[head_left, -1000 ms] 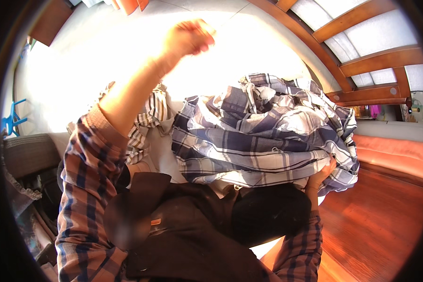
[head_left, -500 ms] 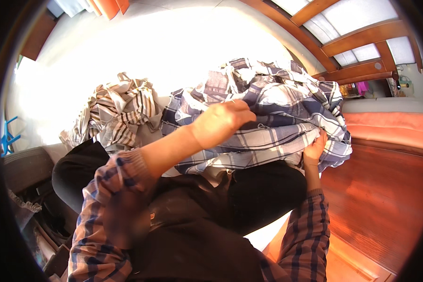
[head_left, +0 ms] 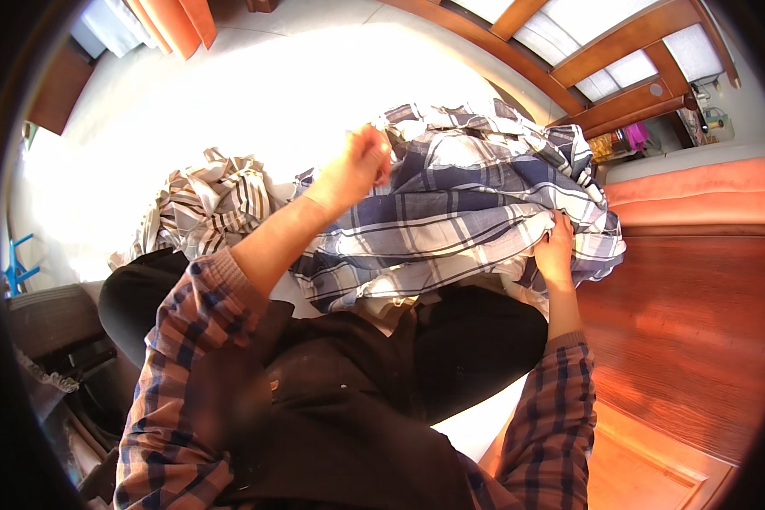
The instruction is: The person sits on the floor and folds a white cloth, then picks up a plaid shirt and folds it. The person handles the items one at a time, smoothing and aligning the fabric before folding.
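Observation:
A large blue, white and grey plaid cloth [head_left: 450,204] lies crumpled across the middle, in front of my crossed legs. My right hand [head_left: 556,248] is closed on its near right part, with the fingers pinching a fold. My left hand [head_left: 354,166] is raised at the cloth's far left side, its fingers curled together. What those fingers hold, if anything, is hidden. To the left lies a separate heap of cream cloth with brown and black stripes [head_left: 217,200], untouched by either hand.
Bright sunlight washes out the pale floor [head_left: 255,93] ahead. At the right are a reddish wooden surface [head_left: 688,331] and an orange cushion [head_left: 697,191]. A wooden frame with pale panels [head_left: 586,51] stands at upper right. A blue plastic object [head_left: 17,265] is at far left.
My left hand has moved left and farther away. The plaid cloth's middle lies flatter and more spread out. My right hand stays at the right side of the cloth.

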Demonstrator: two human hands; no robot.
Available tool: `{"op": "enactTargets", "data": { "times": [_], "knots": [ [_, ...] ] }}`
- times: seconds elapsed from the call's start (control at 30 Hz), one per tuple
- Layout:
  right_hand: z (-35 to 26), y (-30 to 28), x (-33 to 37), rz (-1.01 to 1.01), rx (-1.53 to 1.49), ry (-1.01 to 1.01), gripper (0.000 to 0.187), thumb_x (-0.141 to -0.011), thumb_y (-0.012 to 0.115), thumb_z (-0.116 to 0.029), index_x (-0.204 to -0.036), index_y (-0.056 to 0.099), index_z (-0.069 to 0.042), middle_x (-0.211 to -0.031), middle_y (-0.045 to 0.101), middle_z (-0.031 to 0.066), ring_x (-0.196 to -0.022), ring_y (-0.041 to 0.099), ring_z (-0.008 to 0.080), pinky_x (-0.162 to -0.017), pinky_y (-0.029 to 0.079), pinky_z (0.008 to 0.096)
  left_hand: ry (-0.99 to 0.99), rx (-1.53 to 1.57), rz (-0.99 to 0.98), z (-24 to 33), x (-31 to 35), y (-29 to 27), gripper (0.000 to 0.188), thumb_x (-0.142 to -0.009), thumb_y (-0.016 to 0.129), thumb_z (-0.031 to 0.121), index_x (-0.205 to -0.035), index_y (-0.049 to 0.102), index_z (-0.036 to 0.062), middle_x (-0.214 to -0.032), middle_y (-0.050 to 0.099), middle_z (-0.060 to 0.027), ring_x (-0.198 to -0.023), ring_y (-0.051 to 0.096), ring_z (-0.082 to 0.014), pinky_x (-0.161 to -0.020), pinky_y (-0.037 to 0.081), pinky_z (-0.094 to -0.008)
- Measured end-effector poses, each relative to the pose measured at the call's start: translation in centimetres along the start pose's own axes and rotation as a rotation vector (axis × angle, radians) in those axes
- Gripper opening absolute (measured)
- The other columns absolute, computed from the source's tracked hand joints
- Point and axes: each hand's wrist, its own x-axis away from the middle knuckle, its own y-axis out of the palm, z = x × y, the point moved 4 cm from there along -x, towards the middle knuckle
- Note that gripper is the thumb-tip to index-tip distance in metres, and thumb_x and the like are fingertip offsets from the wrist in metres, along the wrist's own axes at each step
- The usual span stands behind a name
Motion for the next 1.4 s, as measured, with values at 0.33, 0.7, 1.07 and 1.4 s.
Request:
{"op": "enactTargets", "data": {
  "times": [0.33,0.7,1.07,1.4],
  "knots": [
    [-0.1,0.3,-0.1,0.044,0.01,0.017,0.036,-0.065,0.052,0.004,-0.101,0.052,0.0,-0.098,0.052,0.0171,-0.097,0.046,0.0372,-0.085,0.038,0.0413,0.443,-0.689,0.6,1.2,-3.7,-15.3,0.041,-0.082,0.061,0.014,-0.119,0.046,0.0045,-0.104,0.053,-0.0118,-0.099,0.05,-0.0208,-0.084,0.043,-0.0319],
    [-10.0,-7.0,-1.8,0.026,-0.196,-0.106,0.048,-0.066,0.053,0.008,-0.112,0.05,-0.005,-0.118,0.047,0.013,-0.112,0.044,0.028,-0.091,0.037,0.0333,0.368,-0.922,-0.02,-3.5,3.3,4.4,0.07,-0.065,0.071,0.024,-0.126,0.041,0.0117,-0.131,0.033,-0.0183,-0.124,0.029,-0.0348,-0.097,0.025,-0.0508],
    [-13.8,4.3,-0.5,-0.588,-0.019,-0.434,0.043,-0.059,0.062,-0.002,-0.102,0.055,-0.002,-0.085,0.059,0.0138,-0.087,0.054,0.0298,-0.084,0.039,0.0364,0.249,-0.711,0.224,-8.7,14.4,-1.2,0.047,-0.067,0.068,0.007,-0.11,0.049,0.0045,-0.117,0.045,-0.0155,-0.114,0.039,-0.0377,-0.094,0.033,-0.0436],
    [-6.8,-10.8,-3.2,-0.287,-0.364,-0.071,0.026,-0.068,0.059,0.003,-0.094,0.055,0.0,-0.092,0.054,0.0005,-0.087,0.051,0.0112,-0.079,0.04,0.0231,-0.091,-0.511,0.683,-16.2,14.3,-11.1,0.033,-0.079,0.06,0.01,-0.108,0.047,0.0019,-0.111,0.05,-0.0179,-0.103,0.048,-0.0296,-0.086,0.039,-0.034]
  ]
}}
